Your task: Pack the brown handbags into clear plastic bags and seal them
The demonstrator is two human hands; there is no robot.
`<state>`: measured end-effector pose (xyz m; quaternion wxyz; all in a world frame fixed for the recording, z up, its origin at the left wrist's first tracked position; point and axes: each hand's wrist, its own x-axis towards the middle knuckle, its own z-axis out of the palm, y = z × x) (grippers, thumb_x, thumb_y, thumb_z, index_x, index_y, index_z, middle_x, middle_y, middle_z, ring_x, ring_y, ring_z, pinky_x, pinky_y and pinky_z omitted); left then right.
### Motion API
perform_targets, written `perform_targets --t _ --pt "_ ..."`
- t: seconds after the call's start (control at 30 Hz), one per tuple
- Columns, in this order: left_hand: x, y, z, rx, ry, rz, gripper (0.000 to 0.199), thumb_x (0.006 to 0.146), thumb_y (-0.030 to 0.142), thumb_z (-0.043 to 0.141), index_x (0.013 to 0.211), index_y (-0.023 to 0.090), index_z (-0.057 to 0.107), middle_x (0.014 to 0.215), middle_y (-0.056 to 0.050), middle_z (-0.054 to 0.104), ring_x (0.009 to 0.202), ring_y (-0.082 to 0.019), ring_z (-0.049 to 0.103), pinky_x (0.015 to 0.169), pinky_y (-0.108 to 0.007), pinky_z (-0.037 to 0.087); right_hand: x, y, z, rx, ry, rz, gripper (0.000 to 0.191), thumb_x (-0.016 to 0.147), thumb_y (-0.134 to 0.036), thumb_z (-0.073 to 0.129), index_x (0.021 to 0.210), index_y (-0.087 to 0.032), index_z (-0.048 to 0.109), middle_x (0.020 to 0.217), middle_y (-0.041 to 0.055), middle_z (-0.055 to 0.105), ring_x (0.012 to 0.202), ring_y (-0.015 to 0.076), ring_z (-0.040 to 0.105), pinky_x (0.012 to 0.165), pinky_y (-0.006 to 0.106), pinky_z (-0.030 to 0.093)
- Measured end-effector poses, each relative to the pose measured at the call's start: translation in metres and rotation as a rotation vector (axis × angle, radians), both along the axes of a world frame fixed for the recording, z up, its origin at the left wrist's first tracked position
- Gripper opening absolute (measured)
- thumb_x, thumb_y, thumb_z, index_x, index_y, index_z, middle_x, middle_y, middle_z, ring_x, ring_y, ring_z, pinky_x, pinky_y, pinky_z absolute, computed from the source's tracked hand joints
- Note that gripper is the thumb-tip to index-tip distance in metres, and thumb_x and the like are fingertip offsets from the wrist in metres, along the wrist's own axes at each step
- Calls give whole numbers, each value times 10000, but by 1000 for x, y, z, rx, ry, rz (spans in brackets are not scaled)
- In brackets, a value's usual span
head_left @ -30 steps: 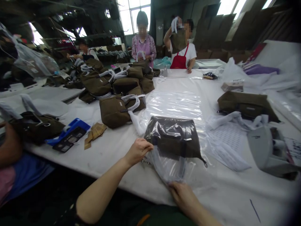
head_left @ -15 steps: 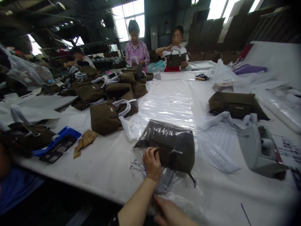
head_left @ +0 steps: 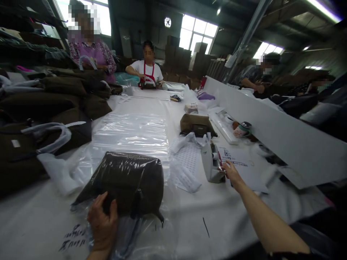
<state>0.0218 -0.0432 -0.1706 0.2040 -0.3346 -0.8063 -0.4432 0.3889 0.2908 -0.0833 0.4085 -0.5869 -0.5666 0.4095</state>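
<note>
A dark olive handbag (head_left: 121, 177) lies on its side inside a clear plastic bag, with its wrapped handles toward me. My left hand (head_left: 103, 220) rests on the plastic at the handbag's near left side, fingers curved and thumb apart. Out to the right, my right hand (head_left: 232, 174) is at the near end of a grey tape dispenser (head_left: 208, 164). Its fingers are pinched together there; whatever is between them is too small to make out. Loose white wrapping (head_left: 187, 178) lies between the handbag and the dispenser.
Flat clear plastic bags (head_left: 130, 131) are stacked beyond the handbag. Olive handbags (head_left: 54, 104) pile up at left; another handbag (head_left: 196, 124) sits behind the dispenser. A white partition (head_left: 271, 133) runs along the right, near a lidded cup (head_left: 242, 129). Several co-workers are around the tables.
My right hand has moved from the table's near edge out to the tape dispenser at right. My left hand stays on the bagged handbag. The view has turned right.
</note>
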Motion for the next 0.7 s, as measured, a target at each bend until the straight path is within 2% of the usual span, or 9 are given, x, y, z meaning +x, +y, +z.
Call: perform_targets --t 0.1,0.2,0.27,0.33,0.4,0.5,0.53,0.6,0.7 --pt "0 -1 0 5 -21 28 430 841 412 473 1184 153 485 1138 -136 523 1121 -299 475 996 -489 342 -6 -4 -11 -32 66 -4 628 513 -382 730 1040 -190 446 635 -19 608 577 151 566 534 249 461" --pt "1 -2 0 0 -34 29 440 845 424 464 1183 142 489 1142 -142 521 1115 -299 478 992 -485 347 -1 -22 -19 -39 76 -75 557 604 -532 603 1025 -226 406 632 -39 578 492 115 499 443 219 393" --pt "1 -2 1 3 -47 22 441 845 428 467 1181 144 489 1142 -139 523 1112 -293 480 992 -478 349 7 -35 -26 -86 15 -100 471 637 -609 508 898 -220 453 566 -36 539 397 100 395 371 221 303" --pt "1 -1 2 26 -63 15 450 840 433 478 1184 142 485 1139 -138 527 1112 -290 481 991 -475 351 17 -46 -31 -146 -107 -85 413 606 -606 541 714 -211 495 479 -26 498 351 95 320 353 237 234" --pt "0 -1 2 56 -91 13 464 834 437 491 1191 141 479 1139 -139 531 1110 -292 484 988 -481 354 29 -53 -29 -191 -267 -34 343 525 -509 660 531 -207 497 402 -12 469 344 103 320 377 253 216" --pt "2 -3 1 98 -161 5 490 822 420 527 1235 174 434 1179 -123 519 1122 -285 483 989 -477 367 27 -57 -5 -209 -472 101 321 458 -397 735 389 -203 489 374 12 488 391 146 408 440 276 255" --pt "4 -4 0 118 -184 -6 503 820 402 539 1256 189 406 1209 -120 504 1142 -279 473 995 -472 367 14 -59 7 -191 -519 179 319 480 -422 724 393 -202 509 400 16 512 425 160 441 462 280 275" --pt "6 -6 0 171 -221 -34 526 823 355 554 1283 202 349 1278 -129 454 1198 -269 433 1018 -466 353 -33 -68 34 -121 -580 412 331 568 -499 666 457 -203 566 476 14 558 504 172 491 507 280 318" --pt "8 -7 -3 221 -261 -48 537 834 297 554 1298 192 303 1334 -164 391 1249 -268 384 1027 -478 343 -148 -105 71 -22 -545 899 327 658 -501 618 548 -193 607 521 0 569 534 151 503 525 261 351"
